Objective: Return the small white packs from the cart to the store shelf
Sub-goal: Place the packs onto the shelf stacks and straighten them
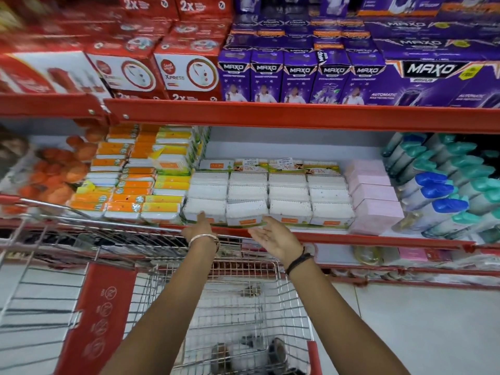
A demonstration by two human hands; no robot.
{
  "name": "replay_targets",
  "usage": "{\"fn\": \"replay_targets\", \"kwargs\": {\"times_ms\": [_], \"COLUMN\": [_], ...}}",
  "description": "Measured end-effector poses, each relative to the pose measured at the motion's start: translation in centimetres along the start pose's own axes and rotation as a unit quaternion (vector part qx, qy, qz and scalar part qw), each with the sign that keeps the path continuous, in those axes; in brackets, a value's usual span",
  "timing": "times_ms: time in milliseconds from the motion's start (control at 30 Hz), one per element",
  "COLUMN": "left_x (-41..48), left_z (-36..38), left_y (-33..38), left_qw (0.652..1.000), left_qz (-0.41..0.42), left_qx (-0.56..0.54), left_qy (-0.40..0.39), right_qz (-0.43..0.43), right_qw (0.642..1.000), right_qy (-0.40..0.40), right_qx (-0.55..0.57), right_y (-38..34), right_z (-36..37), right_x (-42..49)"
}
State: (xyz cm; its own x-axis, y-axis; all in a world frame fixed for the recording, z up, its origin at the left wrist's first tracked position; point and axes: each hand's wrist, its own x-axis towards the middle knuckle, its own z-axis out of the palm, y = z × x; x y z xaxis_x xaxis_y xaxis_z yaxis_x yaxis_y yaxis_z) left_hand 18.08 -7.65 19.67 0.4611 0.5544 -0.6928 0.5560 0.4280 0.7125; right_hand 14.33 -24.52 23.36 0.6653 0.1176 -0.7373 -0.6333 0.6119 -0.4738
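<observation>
Fingers (201, 215) of both hands at front white packs (244, 209).

Small white packs (267, 196): four columns, stacked rows, flat on store shelf (324, 236); orange labels at front edge. Wire cart (243, 293) below, none visible inside

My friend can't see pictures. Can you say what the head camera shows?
Two bare hands, left and right, reach over a wire cart toward white packs on a red store shelf. Both hands are open and empty.
</observation>
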Motion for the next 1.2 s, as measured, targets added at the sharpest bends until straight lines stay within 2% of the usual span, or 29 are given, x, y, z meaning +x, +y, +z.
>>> {"fn": "replay_targets", "kwargs": {"times_ms": [133, 300, 533, 767, 967, 1200], "left_x": [1.9, 3.9, 3.3, 2.9, 2.8, 1.5], "left_z": [-0.1, 0.4, 0.7, 0.7, 0.5, -0.5], "left_y": [1.6, 2.0, 2.1, 2.1, 2.3, 3.2], "left_qw": [0.992, 0.983, 0.983, 0.981, 0.981, 0.981], "left_qz": [-0.078, -0.113, -0.111, -0.115, -0.114, -0.118], "left_qx": [-0.061, -0.103, -0.100, -0.132, -0.126, -0.101], "left_qy": [-0.080, -0.098, -0.106, -0.087, -0.096, -0.116], "right_qz": [-0.001, -0.015, -0.055, -0.069, -0.049, -0.068], "right_qw": [0.995, 0.989, 0.990, 0.978, 0.981, 0.981], "right_qy": [0.023, 0.086, 0.104, 0.175, 0.168, 0.164], "right_qx": [0.096, 0.117, 0.080, 0.084, 0.079, 0.082], "right_y": [1.2, 1.8, 2.5, 2.6, 2.0, 1.8], "right_z": [3.2, 4.7, 5.6, 6.3, 6.3, 6.6], "right_x": [1.7, 3.5, 3.8, 3.7, 3.9, 3.2]}}
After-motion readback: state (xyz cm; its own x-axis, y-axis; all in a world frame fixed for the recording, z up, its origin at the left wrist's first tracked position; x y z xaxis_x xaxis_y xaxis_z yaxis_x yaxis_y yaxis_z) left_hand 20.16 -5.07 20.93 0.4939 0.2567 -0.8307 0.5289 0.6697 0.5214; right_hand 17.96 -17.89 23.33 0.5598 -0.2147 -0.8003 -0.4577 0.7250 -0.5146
